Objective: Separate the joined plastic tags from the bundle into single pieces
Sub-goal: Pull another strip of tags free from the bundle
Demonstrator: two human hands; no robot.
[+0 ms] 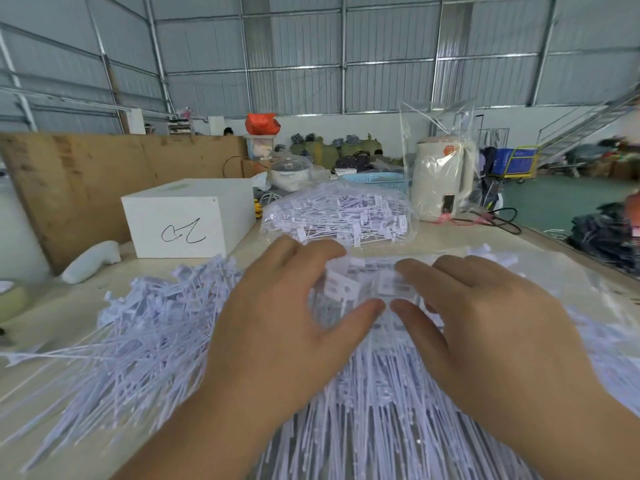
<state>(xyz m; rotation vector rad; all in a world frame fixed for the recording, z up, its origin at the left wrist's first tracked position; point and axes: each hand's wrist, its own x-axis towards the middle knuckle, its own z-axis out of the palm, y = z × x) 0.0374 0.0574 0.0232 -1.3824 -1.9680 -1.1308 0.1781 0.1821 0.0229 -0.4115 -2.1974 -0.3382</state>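
Note:
A bundle of joined white plastic tags point(367, 289) lies under both hands at the table's middle, its long thin tails point(374, 410) fanning toward me. My left hand point(277, 327) grips the bundle's head end from the left, thumb underneath and fingers curled over the top. My right hand point(485, 323) grips the same head end from the right, its thumb close to the left thumb. A loose heap of white tags point(152, 327) spreads to the left of my hands. The tag heads between my fingers are blurred.
A clear bag full of tags point(339, 216) sits just beyond my hands. A white box point(187, 220) stands at the back left, a white handheld tool point(91, 261) beside it. A bagged cream kettle point(445, 178) with cables stands at the back right, near the table's right edge.

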